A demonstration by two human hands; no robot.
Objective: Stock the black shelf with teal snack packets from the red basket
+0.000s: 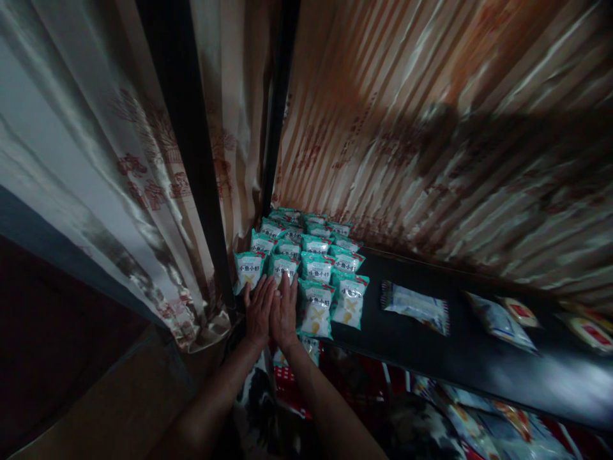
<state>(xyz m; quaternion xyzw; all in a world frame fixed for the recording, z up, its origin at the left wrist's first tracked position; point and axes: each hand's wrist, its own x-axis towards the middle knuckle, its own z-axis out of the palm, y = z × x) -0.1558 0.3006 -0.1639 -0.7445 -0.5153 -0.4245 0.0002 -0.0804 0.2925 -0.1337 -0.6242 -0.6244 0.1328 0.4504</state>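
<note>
Rows of small teal-and-white snack bags (317,305) stand close together at the left end of a black shelf (366,335). My left hand (259,312) lies with its fingers stretched out against the front left snack bag (248,271). Right beside it, my right hand (284,312) rests flat with straight fingers on the neighbouring snack bag (286,267), covering its lower part. The two hands touch along their thumb sides. Neither one is wrapped around a bag.
A white-and-blue packet (416,306) lies further right on the shelf, with another packet (499,321) beyond it. A black post (205,160) rises at the left, near pleated curtains (383,128). Below the shelf is a red basket (292,396) and several packets (507,421).
</note>
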